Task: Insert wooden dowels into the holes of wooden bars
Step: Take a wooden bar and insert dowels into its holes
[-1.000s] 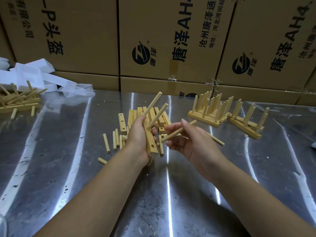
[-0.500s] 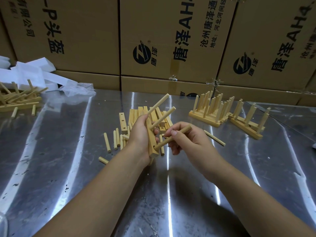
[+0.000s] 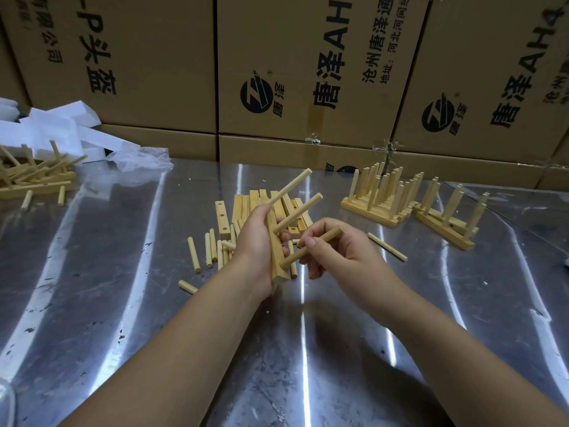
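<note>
Your left hand (image 3: 257,241) grips wooden bar (image 3: 276,254) upright at frame centre, fingers curled round it; two dowels (image 3: 297,212) project toward upper right. Your right hand (image 3: 341,251) pinches third dowel (image 3: 311,248) mid-length, its lower-left end at bar's bottom hole. Loose dowels (image 3: 209,249) lie left of your hands.

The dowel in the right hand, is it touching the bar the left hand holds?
Touching. The head view shows the dowel, pinched by the right hand, meeting the bar in the left hand with no gap.
</note>
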